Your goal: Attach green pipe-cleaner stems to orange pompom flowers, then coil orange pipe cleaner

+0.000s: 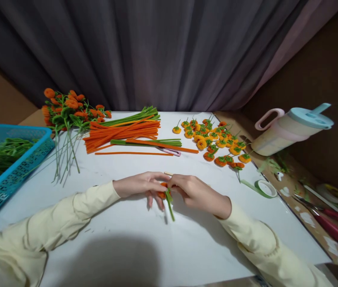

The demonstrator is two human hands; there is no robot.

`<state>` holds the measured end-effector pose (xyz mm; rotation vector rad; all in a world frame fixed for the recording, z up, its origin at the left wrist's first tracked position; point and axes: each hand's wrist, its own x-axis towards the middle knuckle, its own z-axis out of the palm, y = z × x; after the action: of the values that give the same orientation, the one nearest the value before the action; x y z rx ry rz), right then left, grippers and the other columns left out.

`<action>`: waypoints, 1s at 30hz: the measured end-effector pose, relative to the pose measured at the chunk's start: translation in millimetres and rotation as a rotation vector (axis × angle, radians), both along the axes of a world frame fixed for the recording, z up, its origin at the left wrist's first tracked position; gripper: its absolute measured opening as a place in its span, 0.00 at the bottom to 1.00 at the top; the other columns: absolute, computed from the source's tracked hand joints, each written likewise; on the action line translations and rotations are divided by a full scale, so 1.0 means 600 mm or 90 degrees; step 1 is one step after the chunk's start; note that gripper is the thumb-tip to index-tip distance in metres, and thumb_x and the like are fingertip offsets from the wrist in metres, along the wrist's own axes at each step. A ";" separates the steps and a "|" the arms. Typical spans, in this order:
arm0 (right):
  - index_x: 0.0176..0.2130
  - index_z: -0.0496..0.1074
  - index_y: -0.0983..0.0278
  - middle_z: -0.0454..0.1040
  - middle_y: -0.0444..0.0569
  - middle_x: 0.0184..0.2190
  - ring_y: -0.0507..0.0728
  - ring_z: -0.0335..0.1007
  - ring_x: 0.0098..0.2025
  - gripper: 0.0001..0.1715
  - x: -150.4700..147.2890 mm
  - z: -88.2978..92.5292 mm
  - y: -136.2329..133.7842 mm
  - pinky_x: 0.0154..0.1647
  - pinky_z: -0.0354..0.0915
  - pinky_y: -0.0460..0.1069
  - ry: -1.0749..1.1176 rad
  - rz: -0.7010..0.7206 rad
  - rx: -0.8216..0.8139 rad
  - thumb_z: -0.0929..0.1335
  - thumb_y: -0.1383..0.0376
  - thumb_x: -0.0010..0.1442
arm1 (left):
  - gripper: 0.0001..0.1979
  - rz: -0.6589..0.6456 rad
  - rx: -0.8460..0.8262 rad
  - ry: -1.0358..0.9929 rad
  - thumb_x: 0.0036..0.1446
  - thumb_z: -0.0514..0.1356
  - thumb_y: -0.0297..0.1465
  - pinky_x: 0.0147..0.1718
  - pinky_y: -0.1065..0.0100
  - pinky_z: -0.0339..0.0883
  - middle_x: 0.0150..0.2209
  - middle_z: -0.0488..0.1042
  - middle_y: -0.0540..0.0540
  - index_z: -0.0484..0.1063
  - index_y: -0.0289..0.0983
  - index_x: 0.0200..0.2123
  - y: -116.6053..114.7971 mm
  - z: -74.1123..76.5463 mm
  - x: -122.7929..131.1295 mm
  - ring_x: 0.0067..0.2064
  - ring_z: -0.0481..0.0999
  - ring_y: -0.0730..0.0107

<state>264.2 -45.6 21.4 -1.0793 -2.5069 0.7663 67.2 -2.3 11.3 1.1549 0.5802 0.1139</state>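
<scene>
My left hand (140, 185) and my right hand (194, 191) meet over the middle of the white table (127, 243). Between their fingertips they pinch a small orange pipe-cleaner fruit (163, 194) with a green stem (169, 205) hanging down toward me. Both hands have their fingers closed around this piece. A thin pale stick (168, 173) pokes out just behind the fingers.
A pile of orange and green pipe cleaners (127, 133) lies at the back. Finished orange fruits (213, 141) are scattered back right, stemmed ones (67, 109) back left. A blue basket (13, 159) of greenery sits left. Green tape (265, 188), a jug (291, 129) and red-handled tools (333, 225) lie right.
</scene>
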 end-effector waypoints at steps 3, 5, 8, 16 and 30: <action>0.37 0.65 0.65 0.69 0.49 0.33 0.53 0.65 0.33 0.13 0.002 0.005 0.001 0.34 0.61 0.46 0.068 -0.004 0.009 0.59 0.78 0.56 | 0.13 -0.028 -0.059 -0.009 0.54 0.59 0.34 0.20 0.76 0.67 0.34 0.73 0.42 0.70 0.32 0.41 0.011 -0.004 -0.003 0.30 0.77 0.67; 0.39 0.65 0.65 0.69 0.51 0.36 0.54 0.66 0.35 0.11 0.004 0.013 -0.001 0.35 0.62 0.47 0.109 -0.010 0.018 0.59 0.76 0.58 | 0.13 0.007 -0.081 -0.007 0.54 0.60 0.33 0.21 0.76 0.67 0.34 0.74 0.42 0.70 0.32 0.41 0.014 -0.008 -0.005 0.30 0.78 0.67; 0.39 0.66 0.66 0.69 0.50 0.34 0.52 0.65 0.31 0.06 0.009 0.024 -0.003 0.32 0.62 0.46 0.109 -0.003 0.019 0.62 0.71 0.60 | 0.16 0.042 -0.099 -0.010 0.54 0.61 0.33 0.25 0.74 0.69 0.35 0.76 0.41 0.69 0.33 0.45 0.012 -0.013 -0.006 0.30 0.78 0.67; 0.34 0.68 0.66 0.70 0.48 0.29 0.51 0.65 0.28 0.08 0.005 -0.001 0.004 0.29 0.59 0.44 0.084 0.001 0.047 0.60 0.70 0.62 | 0.13 -0.001 -0.024 -0.022 0.57 0.58 0.34 0.30 0.70 0.71 0.34 0.76 0.42 0.71 0.33 0.43 -0.006 -0.013 -0.001 0.32 0.79 0.65; 0.38 0.67 0.67 0.67 0.53 0.37 0.56 0.64 0.38 0.07 0.034 -0.011 0.034 0.37 0.62 0.48 -0.033 -0.168 0.141 0.65 0.65 0.60 | 0.08 0.138 -0.182 -0.129 0.53 0.60 0.28 0.36 0.65 0.71 0.41 0.76 0.35 0.64 0.34 0.37 -0.001 -0.020 -0.009 0.43 0.77 0.54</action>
<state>284.9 -25.0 14.8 -1.3253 -2.3566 0.3826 61.9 -3.1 -0.9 0.7899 0.5206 0.3190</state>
